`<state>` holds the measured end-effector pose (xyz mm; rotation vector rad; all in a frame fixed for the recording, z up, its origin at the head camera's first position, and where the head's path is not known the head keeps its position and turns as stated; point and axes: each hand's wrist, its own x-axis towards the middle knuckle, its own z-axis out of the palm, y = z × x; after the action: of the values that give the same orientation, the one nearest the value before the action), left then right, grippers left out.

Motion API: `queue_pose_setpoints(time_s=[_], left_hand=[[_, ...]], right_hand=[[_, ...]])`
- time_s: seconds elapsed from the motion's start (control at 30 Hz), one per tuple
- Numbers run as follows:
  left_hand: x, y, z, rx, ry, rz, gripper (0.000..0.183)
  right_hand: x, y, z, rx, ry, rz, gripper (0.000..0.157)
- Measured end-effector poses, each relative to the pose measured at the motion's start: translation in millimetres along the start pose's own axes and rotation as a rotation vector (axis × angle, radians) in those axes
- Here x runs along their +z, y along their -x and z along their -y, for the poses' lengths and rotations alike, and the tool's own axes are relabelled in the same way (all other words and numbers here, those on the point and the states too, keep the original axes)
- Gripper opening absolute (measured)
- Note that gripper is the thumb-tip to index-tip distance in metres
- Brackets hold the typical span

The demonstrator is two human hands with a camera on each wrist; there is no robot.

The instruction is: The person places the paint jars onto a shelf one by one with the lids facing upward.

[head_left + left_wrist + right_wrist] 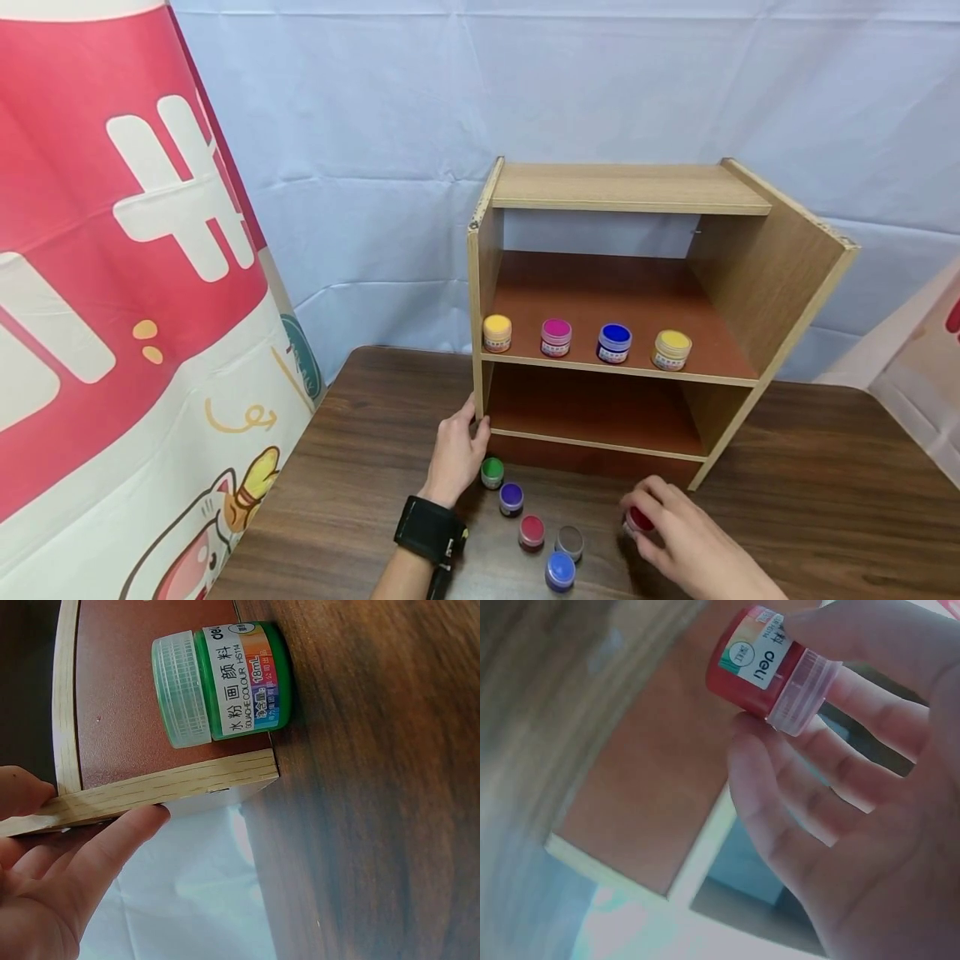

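Observation:
My right hand (pixel 670 533) holds a small red gouache paint jar (pixel 761 664) between thumb and fingers, in front of the shelf's lower right corner. Its clear lid shows in the right wrist view. At the lower left edge of the wooden shelf (pixel 633 185), my left hand (pixel 454 450) grips the side panel, thumb on one face and fingers on the other. Beside that hand stands a green paint jar (pixel 244 682). Further jars stand on the table near it: purple (pixel 512 498), red (pixel 532 532), dark grey (pixel 570 542) and blue (pixel 560 571).
On the upper shelf board stand a yellow-orange jar (pixel 497 332), a magenta jar (pixel 556 337), a blue jar (pixel 614 342) and a pale yellow jar (pixel 671 349). The dark wood table (pixel 375 433) meets a light blue cloth (pixel 360 167) behind. A printed curtain (pixel 172 350) hangs at left.

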<state>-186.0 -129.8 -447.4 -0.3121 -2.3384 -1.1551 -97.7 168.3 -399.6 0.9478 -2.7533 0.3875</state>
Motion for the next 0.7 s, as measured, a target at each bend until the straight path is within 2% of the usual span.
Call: queue_pose_setpoints(time_s=[0.13, 0.23, 0.5, 0.63, 0.7], left_hand=[[-0.6, 0.6, -0.3, -0.004, -0.002, 0.0, 0.045], [-0.6, 0.5, -0.3, -0.009, 0.004, 0.002, 0.045], [0.3, 0.0, -0.3, -0.027, 0.033, 0.022, 0.046], [1.4, -0.2, 0.6, -0.024, 0.038, 0.017, 0.046], [2.0, -0.1, 1.3, -0.022, 0.04, 0.014, 0.046]], right_hand=[[-13.9, -3.9, -4.5, -0.052, 0.077, -0.189, 0.029], [-27.3, -8.4, -9.1, -0.073, 0.107, -0.279, 0.032], [-59.9, -15.6, -18.7, -0.088, 0.169, -0.382, 0.039], [-73.5, -19.0, -21.1, -0.1, 0.174, -0.431, 0.031], [-80.3, -20.8, -21.6, -0.093, 0.174, -0.453, 0.034]])
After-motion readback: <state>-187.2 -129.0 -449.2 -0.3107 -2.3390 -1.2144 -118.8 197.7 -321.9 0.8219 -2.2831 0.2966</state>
